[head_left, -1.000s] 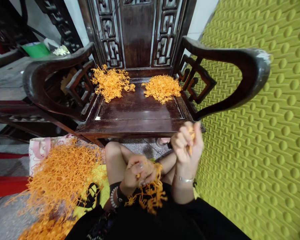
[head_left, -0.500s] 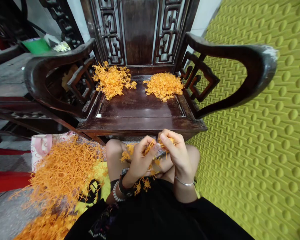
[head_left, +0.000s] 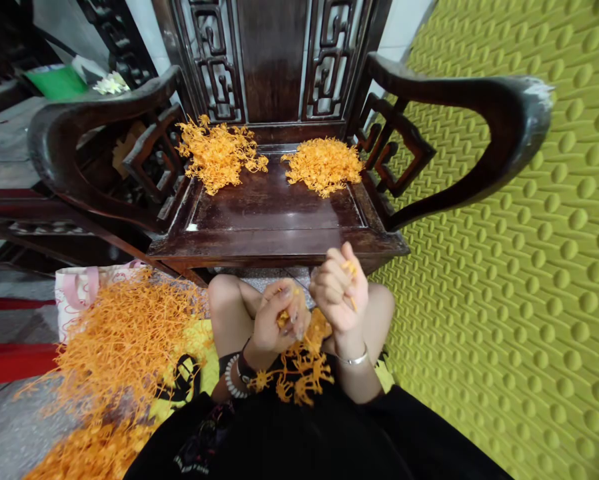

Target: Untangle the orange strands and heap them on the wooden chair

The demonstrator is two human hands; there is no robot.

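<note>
My left hand (head_left: 278, 320) is curled over my lap around small orange plastic pieces, and a bit of orange shows between its fingers. To the right and slightly higher, my right hand (head_left: 340, 290) is closed with its palm side turned toward me; an orange piece pokes out of the fist. The two hands are apart. Below them, a loose cluster of spidery orange plastic pieces (head_left: 304, 370) lies in my lap against the dark shirt. The fingers hide most of what each hand holds.
Two heaps of orange pieces, a left heap (head_left: 219, 157) and a right heap (head_left: 324, 167), rest on the wooden chair (head_left: 279, 223) ahead. A big tangled orange pile (head_left: 124, 340) is on the floor at left, before a white bag (head_left: 69, 300). Yellow bumpy matting (head_left: 519, 300) stretches along the right.
My hands have separated from a fingertip-to-fingertip position. The right has turned and closed into a fist. The left has curled inward, and more of the orange cluster shows in my lap.
</note>
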